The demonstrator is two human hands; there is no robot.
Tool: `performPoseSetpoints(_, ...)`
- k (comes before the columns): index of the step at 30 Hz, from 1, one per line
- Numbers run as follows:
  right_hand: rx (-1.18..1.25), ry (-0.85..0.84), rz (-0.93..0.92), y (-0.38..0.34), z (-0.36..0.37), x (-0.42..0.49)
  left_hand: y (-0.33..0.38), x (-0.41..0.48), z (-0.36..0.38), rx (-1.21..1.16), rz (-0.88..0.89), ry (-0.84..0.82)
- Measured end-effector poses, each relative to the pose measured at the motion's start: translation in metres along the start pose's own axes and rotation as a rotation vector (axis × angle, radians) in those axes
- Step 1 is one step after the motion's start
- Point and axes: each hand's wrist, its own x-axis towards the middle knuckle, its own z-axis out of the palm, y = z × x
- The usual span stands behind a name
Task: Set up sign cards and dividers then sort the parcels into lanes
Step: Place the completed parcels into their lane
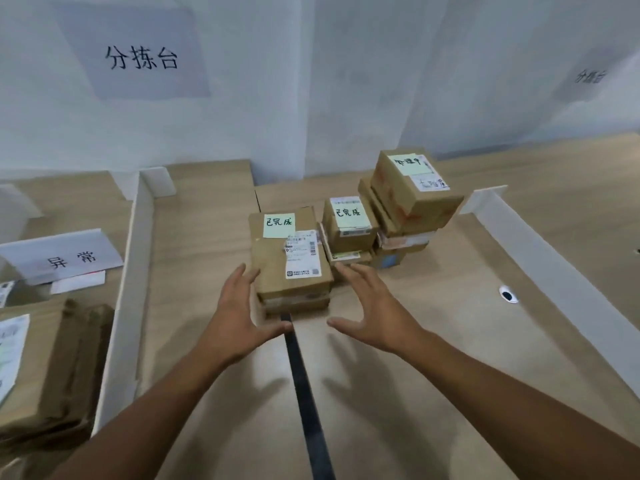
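Note:
A stack of brown cardboard parcels (289, 261) with a green sticky note on top sits in the middle lane. My left hand (239, 315) hovers open at its left side and my right hand (367, 306) hovers open at its right; neither grips it. Behind it stands a second parcel (348, 223) with a green note, and a taller leaning stack of parcels (412, 192) further right. A white divider (124, 289) bounds the lane on the left and another white divider (561, 268) on the right. A folded sign card (62, 256) stands in the left lane.
More brown parcels (45, 368) lie in the left lane at the near edge. A black seam (304, 386) runs down the wooden table between my arms. A cable hole (508, 294) sits right of my right hand. A paper sign (138, 53) hangs on the back wall.

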Motion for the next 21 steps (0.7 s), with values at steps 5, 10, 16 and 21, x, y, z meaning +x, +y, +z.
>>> performPoseSetpoints(5, 0.052, -0.099, 0.042, 0.032, 0.049, 0.074, -0.043, 0.062, 0.027, 0.031, -0.083, -0.041)
performPoseSetpoints(10, 0.171, -0.123, 0.067, 0.043, 0.086, 0.108, -0.06, 0.085, 0.053, -0.124, -0.085, -0.041)
performPoseSetpoints(16, 0.204, -0.107, 0.051, 0.036, 0.081, 0.095, -0.051, 0.066, 0.049, -0.135, -0.106, -0.014)
performPoseSetpoints(21, 0.179, -0.072, -0.055, 0.005, 0.048, 0.052, -0.02, 0.017, 0.021, -0.108, -0.089, 0.073)
